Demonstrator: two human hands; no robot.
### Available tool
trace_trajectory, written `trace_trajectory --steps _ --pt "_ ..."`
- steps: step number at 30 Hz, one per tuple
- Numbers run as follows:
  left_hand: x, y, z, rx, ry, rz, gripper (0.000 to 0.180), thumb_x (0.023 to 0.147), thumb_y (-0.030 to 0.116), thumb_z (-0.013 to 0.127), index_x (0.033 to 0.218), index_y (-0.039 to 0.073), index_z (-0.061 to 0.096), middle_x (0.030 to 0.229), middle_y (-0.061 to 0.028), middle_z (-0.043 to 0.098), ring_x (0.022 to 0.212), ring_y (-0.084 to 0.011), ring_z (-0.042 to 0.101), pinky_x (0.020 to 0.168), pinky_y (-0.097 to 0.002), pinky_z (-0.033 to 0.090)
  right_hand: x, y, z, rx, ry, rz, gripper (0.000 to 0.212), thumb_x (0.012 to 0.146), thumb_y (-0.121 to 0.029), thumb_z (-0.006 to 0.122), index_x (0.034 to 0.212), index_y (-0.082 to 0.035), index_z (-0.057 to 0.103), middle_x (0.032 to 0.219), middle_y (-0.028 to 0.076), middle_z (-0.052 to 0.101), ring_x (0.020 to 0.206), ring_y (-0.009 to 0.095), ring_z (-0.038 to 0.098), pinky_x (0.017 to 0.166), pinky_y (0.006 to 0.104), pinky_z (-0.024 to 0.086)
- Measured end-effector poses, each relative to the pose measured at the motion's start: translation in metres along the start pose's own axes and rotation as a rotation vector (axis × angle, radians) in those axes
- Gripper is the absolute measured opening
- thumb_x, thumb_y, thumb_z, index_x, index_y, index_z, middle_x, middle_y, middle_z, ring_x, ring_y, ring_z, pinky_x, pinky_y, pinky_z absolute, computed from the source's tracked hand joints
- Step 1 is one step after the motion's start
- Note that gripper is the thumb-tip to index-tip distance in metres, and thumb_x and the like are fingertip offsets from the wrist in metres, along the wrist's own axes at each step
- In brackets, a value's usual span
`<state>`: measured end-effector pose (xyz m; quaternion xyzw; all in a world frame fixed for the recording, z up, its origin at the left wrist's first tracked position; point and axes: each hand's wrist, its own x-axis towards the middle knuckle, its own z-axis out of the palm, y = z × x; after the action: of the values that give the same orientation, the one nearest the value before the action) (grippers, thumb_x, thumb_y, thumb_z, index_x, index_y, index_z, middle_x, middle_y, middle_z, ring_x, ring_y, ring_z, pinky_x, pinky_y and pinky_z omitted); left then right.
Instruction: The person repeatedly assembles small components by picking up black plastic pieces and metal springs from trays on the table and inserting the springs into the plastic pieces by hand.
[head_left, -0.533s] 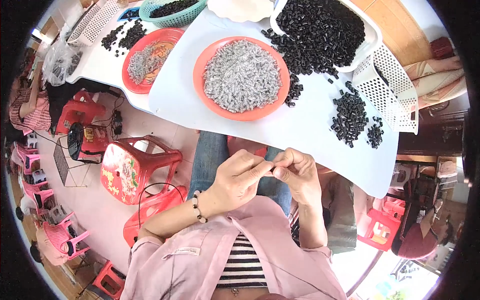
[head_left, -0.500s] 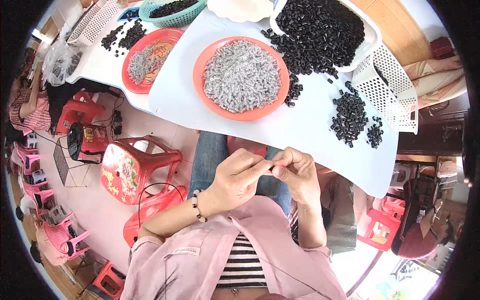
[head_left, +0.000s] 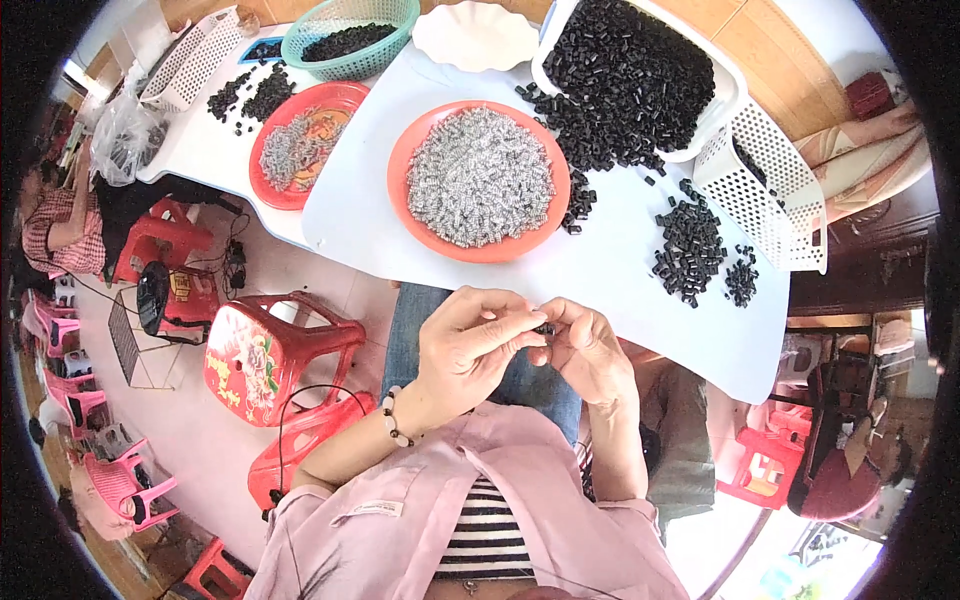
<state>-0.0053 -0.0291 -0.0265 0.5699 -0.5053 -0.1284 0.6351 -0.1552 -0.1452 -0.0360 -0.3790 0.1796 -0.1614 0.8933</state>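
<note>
Fingertips (head_left: pixel 512 328) of the left hand (head_left: pixel 460 350) and right hand (head_left: pixel 600 370) meet, pinched on a small black piece (head_left: pixel 543 328) over the jeans (head_left: pixel 545 390), just short of the table (head_left: pixel 640 310), in the head view. Work on that piece appears unfinished. Clear bits (head_left: pixel 480 178) fill an orange plate (head_left: pixel 480 253); loose black pieces (head_left: pixel 640 80) crowd a white tray (head_left: pixel 736 92), with a larger pile (head_left: pixel 688 250) and a smaller pile (head_left: pixel 741 277) nearby. Plenty seems left; which pile, if any, is finished cannot be told.
</note>
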Motion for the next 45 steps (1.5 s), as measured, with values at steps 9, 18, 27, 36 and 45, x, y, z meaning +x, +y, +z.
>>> trace_trajectory --steps 9,18,27,36,45 --pt "0.007 0.007 0.002 0.210 -0.095 0.157 0.035 0.072 0.002 0.077 0.107 0.008 0.074 0.103 -0.0046 0.067 0.084 -0.0208 0.062 0.070 -0.0315 0.052 -0.005 0.017 -0.013 0.161 -0.096 0.011 0.056 0.090 -0.040 0.070 0.122 0.005 0.063 0.115 0.013 0.067 0.095 0.020 0.063 0.082 0.0340 0.050" --pt "0.008 0.009 0.002 0.201 -0.200 0.188 0.035 0.075 0.001 0.076 0.110 0.003 0.070 0.102 -0.0092 0.066 0.087 -0.0238 0.063 0.073 -0.0342 0.054 -0.007 0.020 -0.013 0.271 -0.096 0.034 0.043 0.089 -0.030 0.072 0.117 0.003 0.067 0.111 0.011 0.069 0.095 0.020 0.064 0.084 0.0343 0.050" --pt "0.008 0.013 0.000 0.260 -0.302 0.151 0.026 0.075 -0.003 0.074 0.102 0.000 0.072 0.102 -0.0104 0.067 0.087 -0.0239 0.066 0.073 -0.0335 0.056 -0.005 0.024 -0.016 0.297 -0.059 0.117 0.043 0.088 -0.031 0.072 0.111 0.004 0.068 0.103 0.010 0.070 0.090 0.018 0.062 0.083 0.0320 0.049" --pt "0.008 0.005 0.004 0.312 -0.137 0.112 0.024 0.079 0.005 0.076 0.102 0.002 0.069 0.103 -0.0094 0.066 0.083 -0.0248 0.065 0.070 -0.0355 0.055 -0.008 0.017 -0.012 0.105 0.040 0.046 0.062 0.092 -0.048 0.063 0.120 0.007 0.061 0.108 0.012 0.068 0.097 0.020 0.064 0.084 0.0340 0.052" --pt "0.017 0.012 0.009 0.363 -0.122 0.121 0.022 0.076 0.005 0.077 0.098 0.004 0.071 0.094 -0.0079 0.071 0.078 -0.0239 0.068 0.067 -0.0329 0.055 -0.015 -0.010 0.003 -0.380 0.235 -0.151 0.050 0.094 -0.046 0.062 0.109 0.002 0.064 0.094 0.006 0.066 0.079 0.011 0.057 0.072 0.0248 0.046"
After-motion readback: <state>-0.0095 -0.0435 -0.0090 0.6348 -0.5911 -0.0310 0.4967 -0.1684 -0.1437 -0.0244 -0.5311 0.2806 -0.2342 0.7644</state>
